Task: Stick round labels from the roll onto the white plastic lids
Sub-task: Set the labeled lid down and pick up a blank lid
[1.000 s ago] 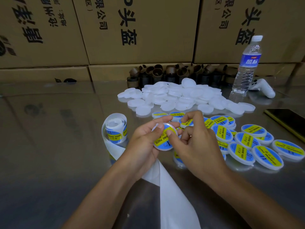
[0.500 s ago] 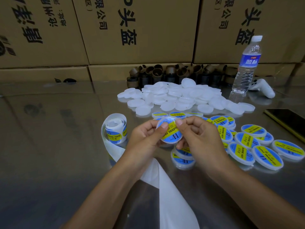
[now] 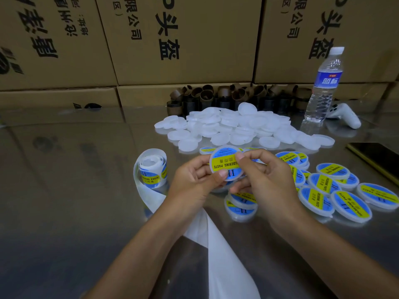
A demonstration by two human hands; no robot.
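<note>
Plastic lid [image 3: 225,164], light and stiff, likely best held by its rim; both hands [image 3: 194,186] [image 3: 265,182] pinch it.

- I see one labelled lid [image 3: 225,164], white-rimmed with a blue sticker and a yellow band reading SOLDERING PASTE upside down. It faces me, pinched between my left hand [image 3: 194,186] and right hand [image 3: 267,180].
- The label roll [image 3: 152,169] stands on edge at left, its bare backing strip [image 3: 226,255] trailing toward me.
- Plain white lids [image 3: 237,128] lie heaped farther back.
- Finished lids [image 3: 336,190] lie scattered at right, some overlapping.
</note>
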